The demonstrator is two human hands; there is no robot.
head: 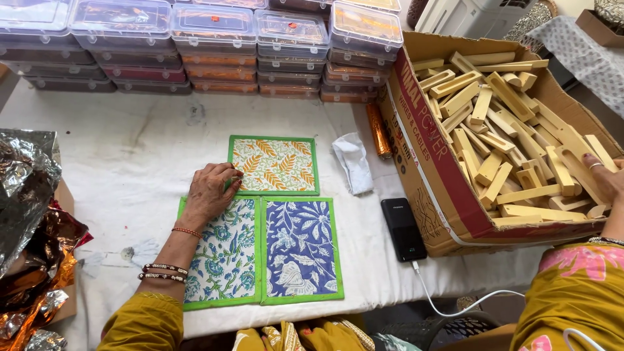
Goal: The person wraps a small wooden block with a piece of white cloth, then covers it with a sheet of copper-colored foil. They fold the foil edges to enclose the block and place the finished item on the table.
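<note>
Wooden blocks (513,130) under right hand (604,179), grip unclear | left hand (209,193) flat on mats (260,250)

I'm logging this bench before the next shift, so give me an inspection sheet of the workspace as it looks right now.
Surface: table under a white cloth, faintly stained.
Job's things: three green-edged printed mats; left hand rests across the teal floral mat and the yellow leaf mat; blue floral mat alongside. Right hand is in the cardboard box among wooden blocks.
Clutter: crumpled foil, white rag, orange foil roll.
Hands: both bare and open.
Cables: white cable plugged into a black power bank.
Surroundings: stacked clear lidded containers along the far edge.
</note>
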